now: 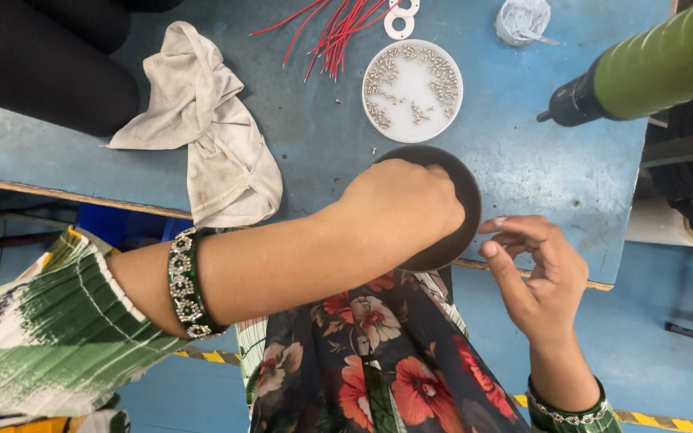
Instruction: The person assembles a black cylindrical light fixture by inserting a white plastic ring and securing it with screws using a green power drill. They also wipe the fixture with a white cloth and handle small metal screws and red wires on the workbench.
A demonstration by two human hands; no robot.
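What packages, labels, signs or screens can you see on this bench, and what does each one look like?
No labels, signs or screens show.
Nearest to a package: a small crumpled clear plastic bag at the far edge of the blue table, right of the round white dish of small metal parts.

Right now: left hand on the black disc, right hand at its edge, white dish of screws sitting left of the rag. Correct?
Not quite. The head view shows the white dish right of the rag, not left. The rest holds: left hand on the black disc, right hand at its edge.
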